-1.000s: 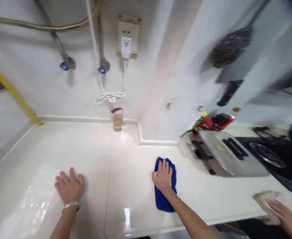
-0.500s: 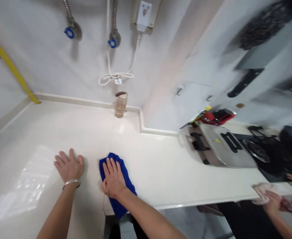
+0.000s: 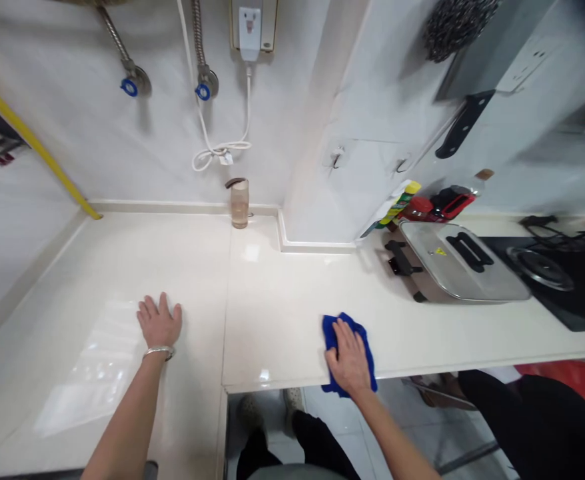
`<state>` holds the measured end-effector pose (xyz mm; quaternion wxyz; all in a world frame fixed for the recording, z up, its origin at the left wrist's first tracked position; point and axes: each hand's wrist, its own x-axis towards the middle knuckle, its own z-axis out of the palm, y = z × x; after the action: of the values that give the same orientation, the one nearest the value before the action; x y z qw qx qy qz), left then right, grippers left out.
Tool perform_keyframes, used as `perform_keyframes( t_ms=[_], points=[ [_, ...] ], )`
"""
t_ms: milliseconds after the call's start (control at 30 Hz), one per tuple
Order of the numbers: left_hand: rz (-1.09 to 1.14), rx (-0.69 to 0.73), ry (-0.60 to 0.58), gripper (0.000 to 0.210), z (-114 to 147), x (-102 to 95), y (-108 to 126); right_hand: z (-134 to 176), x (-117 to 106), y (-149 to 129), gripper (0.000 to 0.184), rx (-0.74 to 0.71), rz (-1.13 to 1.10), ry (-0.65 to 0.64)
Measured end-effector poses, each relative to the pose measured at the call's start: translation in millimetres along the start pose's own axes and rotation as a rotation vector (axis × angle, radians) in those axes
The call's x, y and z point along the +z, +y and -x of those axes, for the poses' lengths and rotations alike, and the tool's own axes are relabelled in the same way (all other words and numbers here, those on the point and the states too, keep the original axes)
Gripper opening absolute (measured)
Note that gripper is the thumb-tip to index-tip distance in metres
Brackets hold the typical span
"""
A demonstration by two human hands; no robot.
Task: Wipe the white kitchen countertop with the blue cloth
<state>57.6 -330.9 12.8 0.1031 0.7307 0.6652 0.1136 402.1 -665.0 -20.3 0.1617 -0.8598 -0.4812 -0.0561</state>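
Blue cloth (image 3: 348,331) is pressed flat at the countertop's (image 3: 282,300) front edge under the right hand (image 3: 350,357), fingers spread. Its long side runs front to back. The left hand (image 3: 160,325) is laid flat, well apart.

Two bare forearms, no sleeves showing. Left hand (image 3: 160,325) has a thin silver bangle (image 3: 158,350) at the wrist. Right hand (image 3: 350,360) wears nothing: no ring, watch or glove visible. Below the counter edge, dark trousers (image 3: 317,437) and light-coloured shoes (image 3: 246,412), partly hidden and blurry.
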Motion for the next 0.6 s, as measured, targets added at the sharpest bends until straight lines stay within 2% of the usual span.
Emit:
perform_keyframes(
  t_ms=[67,167,267,367,467,600],
  points=[
    [-0.024,0.044,-0.062,0.065,10.6,-4.6,-11.2,3.4,0.0,23.9,0.062,0.021,-0.009,0.061],
    [-0.053,0.049,-0.088,0.062,38.3,-11.8,-36.1,10.2,-6.1,51.6,0.063,-0.065,-0.063,0.065],
    [-0.071,-0.004,-0.028,0.062,76.1,-17.2,-62.7,24.1,-18.7,75.8,0.062,-0.258,-0.027,-0.015],
    [-0.087,-0.031,0.044,0.061,109.0,-18.2,-77.6,40.1,-28.6,93.2,0.073,-0.425,0.023,-0.098],
    [-0.102,-0.037,0.126,0.06,125.2,-15.8,-76.8,50.6,-28.3,90.6,0.086,-0.487,0.048,-0.118],
    [-0.104,-0.047,0.162,0.059,127.3,-13.1,-69.6,57.1,-10.8,50.3,0.082,-0.474,0.085,-0.082]
  ],
)
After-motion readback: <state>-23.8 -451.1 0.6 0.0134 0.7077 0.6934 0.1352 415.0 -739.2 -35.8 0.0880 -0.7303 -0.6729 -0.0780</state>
